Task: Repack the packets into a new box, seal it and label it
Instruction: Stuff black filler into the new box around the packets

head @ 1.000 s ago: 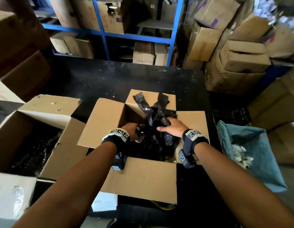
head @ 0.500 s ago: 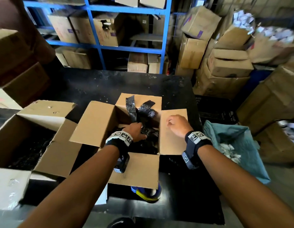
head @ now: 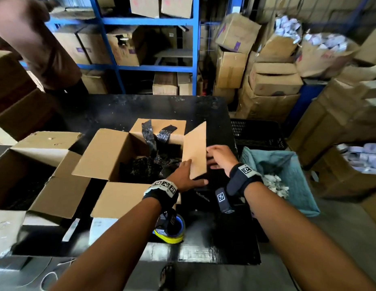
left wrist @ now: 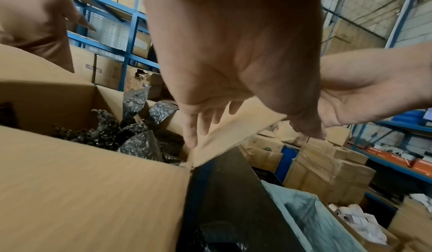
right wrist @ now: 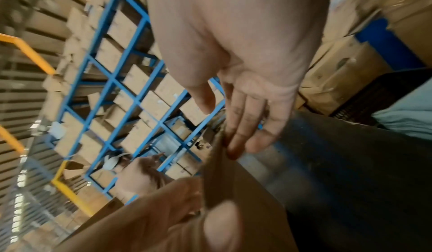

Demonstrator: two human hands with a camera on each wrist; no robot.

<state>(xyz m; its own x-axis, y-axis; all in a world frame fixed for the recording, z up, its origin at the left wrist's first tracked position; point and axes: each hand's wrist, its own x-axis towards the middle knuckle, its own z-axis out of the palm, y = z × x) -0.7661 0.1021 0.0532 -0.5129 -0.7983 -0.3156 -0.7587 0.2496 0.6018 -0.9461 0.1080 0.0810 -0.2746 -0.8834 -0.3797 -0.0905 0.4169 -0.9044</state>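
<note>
Black table [head: 124, 110] carries two open cardboard boxes [head: 111, 152]; tape roll [head: 172, 234] near edge.

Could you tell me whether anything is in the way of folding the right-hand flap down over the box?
Yes. Black packets stick up above the box's far rim, leaning on the far flap, so they could catch closing flaps. The right flap stands raised between the left hand and right hand; nothing else visibly blocks it.

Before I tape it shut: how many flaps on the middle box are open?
4: left flap and near flap splayed outward, far flap leaning back, right flap standing upright between left hand and right hand.
</note>
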